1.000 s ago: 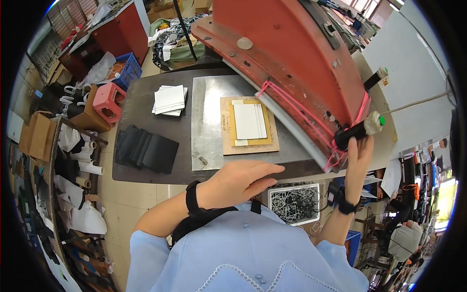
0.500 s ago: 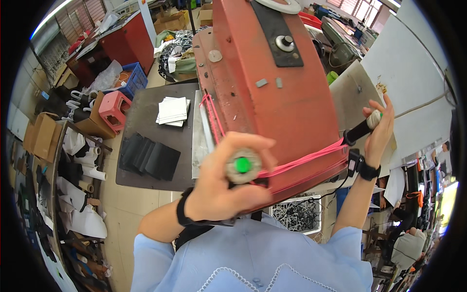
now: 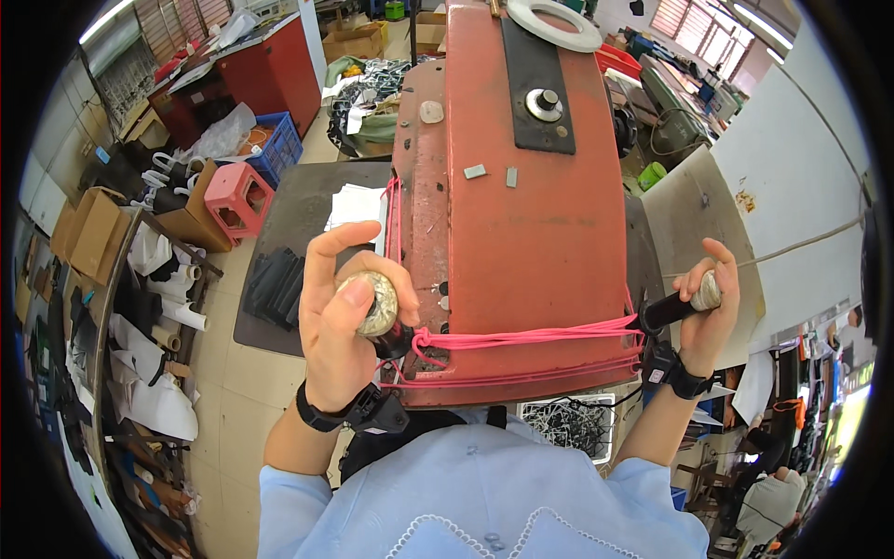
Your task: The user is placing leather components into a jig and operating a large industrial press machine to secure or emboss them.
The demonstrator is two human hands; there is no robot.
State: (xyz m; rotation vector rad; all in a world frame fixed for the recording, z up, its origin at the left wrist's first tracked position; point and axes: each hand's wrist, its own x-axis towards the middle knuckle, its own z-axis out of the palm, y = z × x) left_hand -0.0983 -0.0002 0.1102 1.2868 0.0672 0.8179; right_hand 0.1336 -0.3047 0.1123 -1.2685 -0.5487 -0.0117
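Observation:
A red machine arm stretches away in front of me, with pink cord strung across its near end between two dark handles. My left hand is closed round the left handle; its thumb lies on the tape-wrapped pale end. On the other side, my right hand grips the right handle, whose end is also wrapped in pale tape. Black straps with small devices sit on both wrists. Left of the machine, black sheets and a stack of white sheets lie on the dark table.
A pink stool and a blue crate stand beyond the table. To the left is a shelf with rolls and scraps. Below the machine sits a white bin of metal parts. A pale panel rises at the right.
My left hand has moved left with its handle, and its thumb has come onto the handle's end. The machine arm appears swung left at its near end. My right hand keeps its grip.

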